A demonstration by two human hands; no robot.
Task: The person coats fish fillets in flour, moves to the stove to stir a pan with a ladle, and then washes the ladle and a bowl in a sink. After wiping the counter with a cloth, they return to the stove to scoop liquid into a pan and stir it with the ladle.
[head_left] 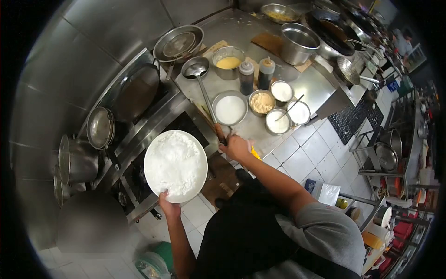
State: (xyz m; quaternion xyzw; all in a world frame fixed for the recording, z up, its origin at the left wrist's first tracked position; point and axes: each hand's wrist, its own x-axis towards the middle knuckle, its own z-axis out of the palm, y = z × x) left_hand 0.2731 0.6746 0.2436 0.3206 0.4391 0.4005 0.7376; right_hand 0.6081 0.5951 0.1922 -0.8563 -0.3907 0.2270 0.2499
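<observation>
My left hand [170,204] grips the rim of a white bowl [147,174], thumb over the edge. Loose white powder [175,160] is heaped in the bowl, which is over the stove front. My right hand [238,148] is closed at the counter's front edge, beside the wooden handle end of a ladle [206,95]. A yellow and whitish thing [254,152] shows behind that hand; whether the fingers hold it or the handle is hidden. Near the ladle are a bowl of white liquid [231,109] and a small bowl of pale crumbly stuff [261,102].
Several small bowls of white contents, one a white-filled bowl [278,122] with a spoon, stand at the counter's right. Two squeeze bottles, one a dark sauce bottle [266,73], stand behind. A wok [137,93] and pots line the left wall. A person [402,44] is far off.
</observation>
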